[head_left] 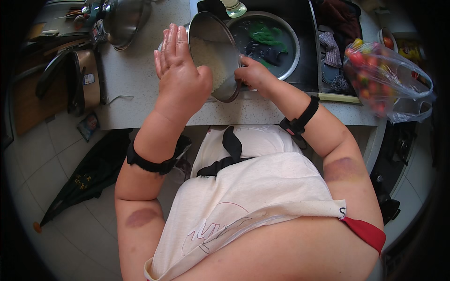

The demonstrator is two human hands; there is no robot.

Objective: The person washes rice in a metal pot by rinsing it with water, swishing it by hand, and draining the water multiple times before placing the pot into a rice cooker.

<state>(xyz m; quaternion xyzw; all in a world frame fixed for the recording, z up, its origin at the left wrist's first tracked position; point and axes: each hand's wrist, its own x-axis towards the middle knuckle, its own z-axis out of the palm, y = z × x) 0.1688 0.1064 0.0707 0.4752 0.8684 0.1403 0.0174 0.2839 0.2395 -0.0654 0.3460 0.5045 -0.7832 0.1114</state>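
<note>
A steel pot [218, 33] with white rice [206, 58] inside is tilted on its side over the edge of the sink. My left hand [180, 70] presses flat against the pot's left outer wall, fingers straight and together. My right hand [253, 74] grips the pot's rim at its lower right edge. Just beyond the pot, a round steel basin [293, 44] sits in the sink, holding dark water and green vegetables [265, 35].
A speckled countertop [131, 75] runs left of the sink, bearing a steel lid or bowl [123, 21]. A plastic bag of red fruit [379, 77] lies at the right. Cloths [333, 49] fill a tray beside the sink. A folded dark umbrella [82, 180] lies on the tiled floor.
</note>
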